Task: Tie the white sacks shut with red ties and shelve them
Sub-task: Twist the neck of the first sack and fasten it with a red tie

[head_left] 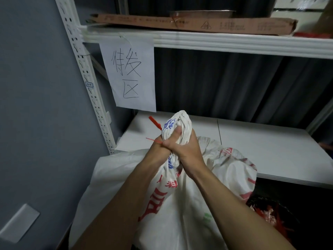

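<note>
Forearms [126, 204] in close: right hand [182, 147] clamped round the twisted neck of the white sack [180, 210], left hand [155, 151] tucked beside it, pinching the red tie [155, 140]. The sack stands against the lower white shelf [261, 150] edge.

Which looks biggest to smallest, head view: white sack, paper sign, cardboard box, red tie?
1. white sack
2. paper sign and cardboard box: alike, box farther, so unranked
3. red tie
</note>
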